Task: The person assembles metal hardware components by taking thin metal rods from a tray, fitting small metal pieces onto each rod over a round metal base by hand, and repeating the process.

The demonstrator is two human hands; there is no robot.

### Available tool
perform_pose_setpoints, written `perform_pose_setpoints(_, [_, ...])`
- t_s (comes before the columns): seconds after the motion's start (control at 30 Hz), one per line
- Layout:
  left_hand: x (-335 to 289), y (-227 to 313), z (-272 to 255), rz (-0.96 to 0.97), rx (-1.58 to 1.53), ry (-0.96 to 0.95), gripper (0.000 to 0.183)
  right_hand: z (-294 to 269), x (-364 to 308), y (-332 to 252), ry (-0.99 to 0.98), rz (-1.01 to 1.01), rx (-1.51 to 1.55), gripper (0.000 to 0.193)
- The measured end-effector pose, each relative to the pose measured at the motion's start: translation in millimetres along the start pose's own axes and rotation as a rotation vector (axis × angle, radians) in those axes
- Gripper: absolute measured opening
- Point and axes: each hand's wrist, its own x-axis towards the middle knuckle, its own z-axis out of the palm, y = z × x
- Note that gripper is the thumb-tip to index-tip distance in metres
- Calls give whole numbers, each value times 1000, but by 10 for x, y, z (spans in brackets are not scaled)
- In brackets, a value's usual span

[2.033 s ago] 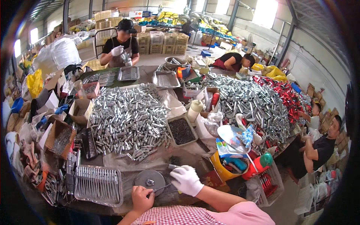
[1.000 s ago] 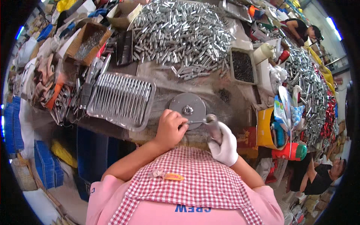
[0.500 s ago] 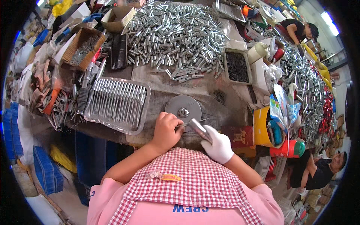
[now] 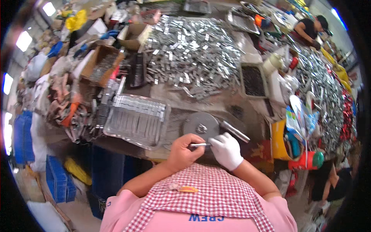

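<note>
A slim metal rod [image 4: 199, 144] is lying roughly level between the hands, by the near edge of a grey round disc [image 4: 192, 120]. The bare left hand [image 4: 187, 150] is pinching it, probably for steadiness; the white-gloved right hand [image 4: 227, 151] is bunching its fingertips at the other end, gripping or merely touching, I cannot tell. A metal cylinder [image 4: 235, 132] is resting just beyond, seemingly for easy reach. Leftward, a tray [image 4: 129, 138] is keeping metal pieces in a row, likely for order.

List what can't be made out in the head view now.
All in the head view:
Thin rod: right tip, blurred beside the right hand.
That hand's palm: hidden by its own gloved back.
Heaped metal pieces: outlines smeared by blur.
Dark bits: too small to tell apart.
</note>
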Motion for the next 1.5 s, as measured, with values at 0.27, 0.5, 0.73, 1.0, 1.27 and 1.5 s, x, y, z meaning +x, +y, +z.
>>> perform_pose_setpoints(0.27, [145,246,-642,28,490,276,39,18,159,-286,-50,30,452,31])
perform_pose_setpoints(0.5, [587,492,-2312,-335,1225,477,27,-57,0,-32,22,121,434,28])
perform_pose_setpoints(0.73, [810,65,-2802,-417,1241,394,22,-189,2,8,3,223,447,25])
perform_pose_setpoints(1.0, [881,15,-2774,-437,1255,374,25,-284,-12,24,-39,201,423,25])
perform_pose_setpoints(1.27, [1156,359,-2257,-209,1339,412,24,-459,27,168,109,135,323,24])
perform_pose_setpoints(1.5, [1785,28,-924,28,1153,-88,21,-641,-11,726,247,370,125,22])
